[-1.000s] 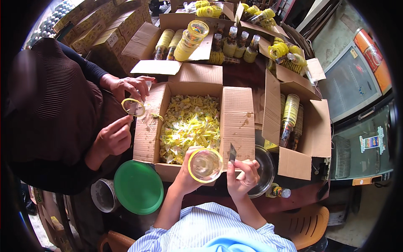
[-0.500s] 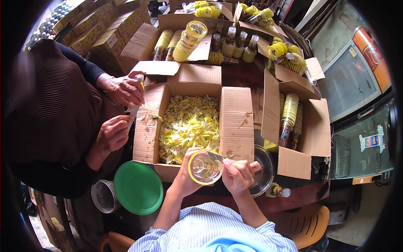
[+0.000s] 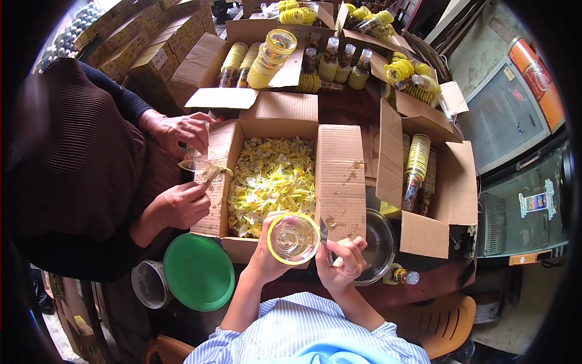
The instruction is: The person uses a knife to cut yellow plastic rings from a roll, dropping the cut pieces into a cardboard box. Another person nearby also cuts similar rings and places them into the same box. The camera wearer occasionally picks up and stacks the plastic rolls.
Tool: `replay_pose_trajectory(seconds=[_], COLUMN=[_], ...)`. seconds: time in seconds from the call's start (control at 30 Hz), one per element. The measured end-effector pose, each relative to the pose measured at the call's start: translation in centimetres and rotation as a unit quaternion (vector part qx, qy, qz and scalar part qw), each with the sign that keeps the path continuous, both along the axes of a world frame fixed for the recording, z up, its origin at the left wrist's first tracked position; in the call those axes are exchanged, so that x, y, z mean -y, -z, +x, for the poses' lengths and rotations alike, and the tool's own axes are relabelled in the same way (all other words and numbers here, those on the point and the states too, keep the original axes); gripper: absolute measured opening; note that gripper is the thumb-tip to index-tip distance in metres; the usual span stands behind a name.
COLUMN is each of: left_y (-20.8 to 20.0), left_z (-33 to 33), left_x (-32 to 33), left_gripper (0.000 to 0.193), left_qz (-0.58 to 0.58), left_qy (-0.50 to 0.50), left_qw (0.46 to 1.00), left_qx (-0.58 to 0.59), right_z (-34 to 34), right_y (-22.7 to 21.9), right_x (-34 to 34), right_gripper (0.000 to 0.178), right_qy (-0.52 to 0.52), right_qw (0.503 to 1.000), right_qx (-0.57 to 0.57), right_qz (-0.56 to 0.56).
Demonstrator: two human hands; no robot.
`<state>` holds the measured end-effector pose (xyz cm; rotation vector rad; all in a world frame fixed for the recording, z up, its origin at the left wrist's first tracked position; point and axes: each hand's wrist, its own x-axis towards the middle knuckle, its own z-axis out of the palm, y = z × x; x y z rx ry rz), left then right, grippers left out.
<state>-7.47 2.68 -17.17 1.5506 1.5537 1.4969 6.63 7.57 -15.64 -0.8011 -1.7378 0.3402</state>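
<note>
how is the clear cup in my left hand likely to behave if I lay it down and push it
The clear cup looks empty, so it's probably light and easily nudged. Its round yellow rim and narrower base suggest it might roll in a curve. The shiny wall could be a bit slippery.

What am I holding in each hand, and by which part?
Your left hand holds a clear yellow-rimmed cup by its outer side; your right hand pinches a thin dark blade by its near end.
</note>
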Motion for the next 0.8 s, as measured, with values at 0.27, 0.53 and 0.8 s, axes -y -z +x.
replay_pose_trajectory(seconds=[0.27,0.53,0.8], left_y=[-0.07,-0.26,0.28], left_z=[0.00,-0.23,-0.20], left_x=[-0.01,0.03,0.31], left_gripper=[0.069,0.067,0.067], left_qz=[0.008,0.023,-0.015], left_qy=[0.019,0.027,0.047], left_qw=[1.000,0.999,0.999], left_qx=[0.012,-0.017,0.000], right_z=[-0.21,-0.52,-0.41], right_y=[-0.02,-0.37,-0.26], right_x=[-0.18,-0.61,-0.77], right_gripper=[0.022,0.022,0.021], right_qy=[0.004,0.000,-0.002], right_qw=[1.000,1.000,1.000], right_qx=[0.001,0.003,0.016], right_qz=[0.012,0.015,0.004])
